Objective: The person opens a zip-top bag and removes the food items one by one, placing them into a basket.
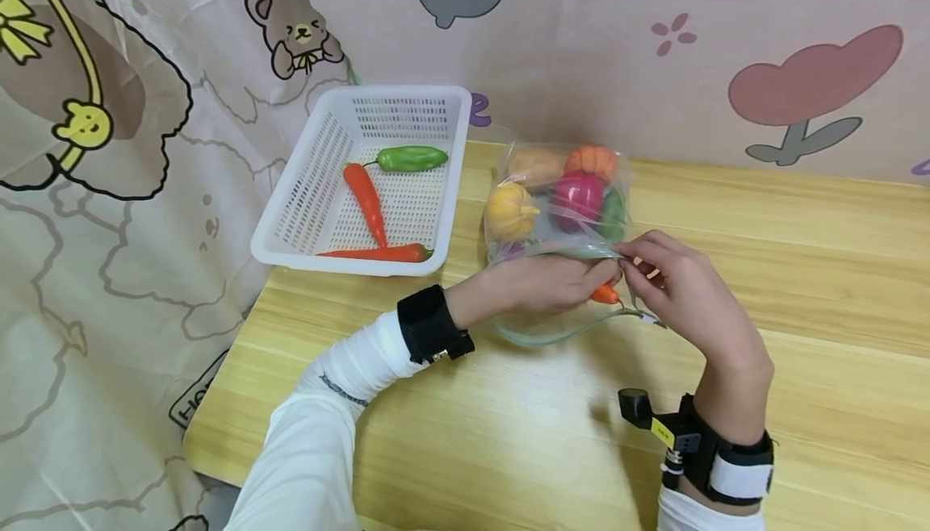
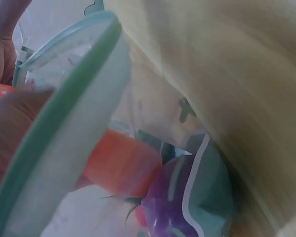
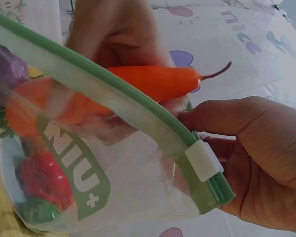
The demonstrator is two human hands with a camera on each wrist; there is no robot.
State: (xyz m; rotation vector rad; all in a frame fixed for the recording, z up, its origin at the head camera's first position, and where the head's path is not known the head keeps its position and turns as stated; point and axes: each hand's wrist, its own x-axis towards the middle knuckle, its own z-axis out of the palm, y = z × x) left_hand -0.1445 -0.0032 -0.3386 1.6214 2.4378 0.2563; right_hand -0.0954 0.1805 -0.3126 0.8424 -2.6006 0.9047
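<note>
My left hand (image 1: 548, 282) reaches into the mouth of a clear zip bag (image 1: 545, 339) with green edging. It grips an orange carrot (image 3: 158, 81), whose thin brown tail sticks out past the rim while its thick end lies inside. With thumb and fingers, my right hand (image 1: 683, 293) pinches the bag's edge beside the white slider (image 3: 203, 161). Through the plastic show a yellow pumpkin (image 1: 511, 213), an orange pumpkin (image 1: 591, 162), a shiny magenta vegetable (image 1: 578, 197), a tan potato-like piece (image 1: 535, 168), a green piece (image 1: 613, 215) and a purple vegetable (image 2: 167, 197).
Left of the bag, a white plastic basket (image 1: 291, 212) holds a green chili pepper (image 1: 412, 159) and two red ones, one slanting (image 1: 366, 202) and one along the near wall (image 1: 395, 253). A printed cloth (image 1: 581, 47) hangs behind the wooden table (image 1: 835, 289).
</note>
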